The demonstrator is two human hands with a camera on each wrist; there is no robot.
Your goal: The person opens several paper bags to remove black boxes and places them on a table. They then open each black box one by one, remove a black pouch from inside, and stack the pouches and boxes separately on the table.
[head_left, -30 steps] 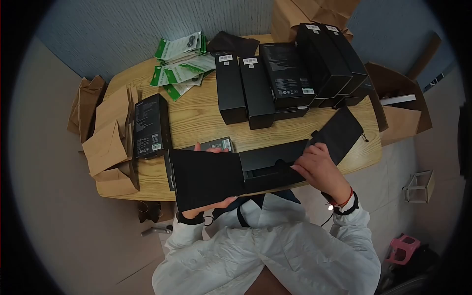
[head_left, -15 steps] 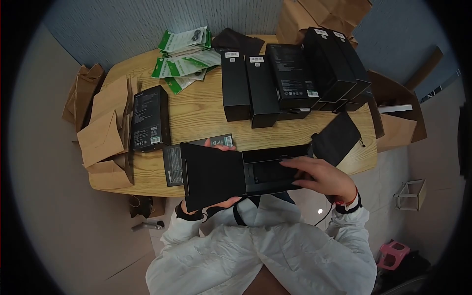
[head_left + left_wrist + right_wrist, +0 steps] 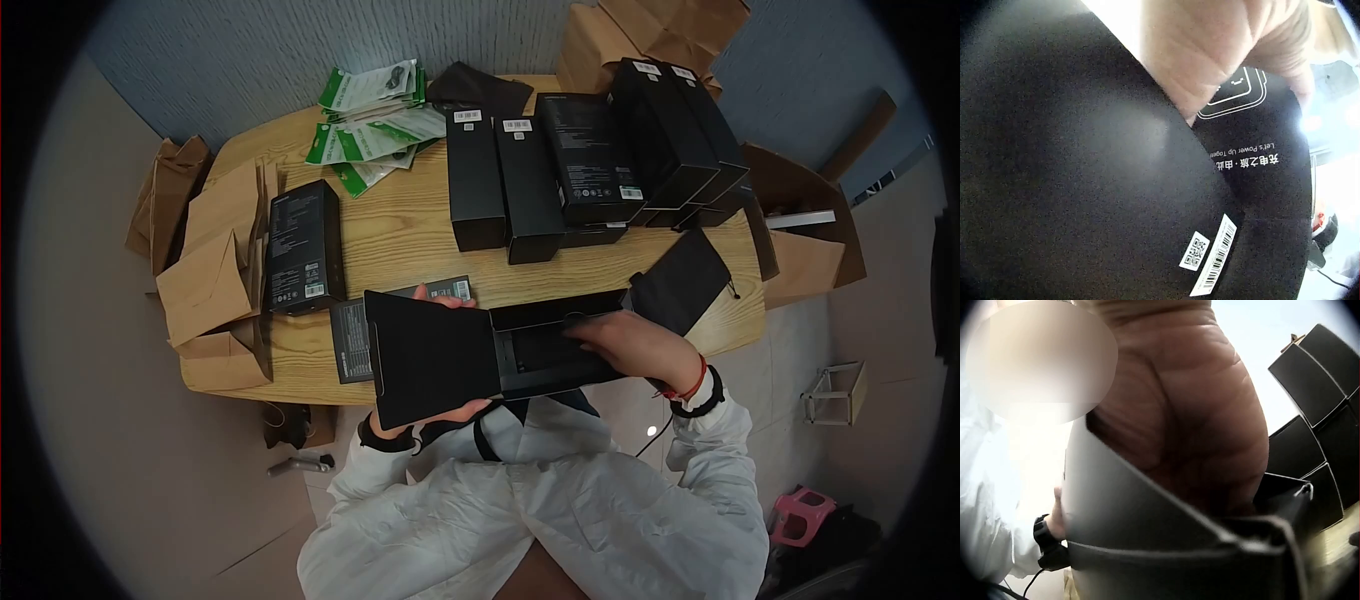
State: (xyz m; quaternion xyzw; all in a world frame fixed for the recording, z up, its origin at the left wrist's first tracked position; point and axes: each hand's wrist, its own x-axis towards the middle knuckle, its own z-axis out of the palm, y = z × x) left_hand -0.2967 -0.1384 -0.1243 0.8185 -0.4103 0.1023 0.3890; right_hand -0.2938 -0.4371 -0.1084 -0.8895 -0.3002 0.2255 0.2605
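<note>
An opened black box lies along the table's front edge, its lid folded out to the left. My left hand grips the lid side from beneath, fingers at the far edge and thumb at the near edge. Inside the box reaches my right hand, seen palm-on in the right wrist view; its fingertips are hidden behind the box wall. Whether they hold anything cannot be seen. Just right of the box lies a black drawstring pouch. Behind the lid is a flat printed box.
Black boxes stand at the back right. Green-and-white packets lie at the back left. On the left are brown paper bags and a black box. A carton stands beyond the table's right edge.
My right hand has moved left from the pouch side and down into the box. The lid has shifted slightly right with my left hand, uncovering more of the printed box.
</note>
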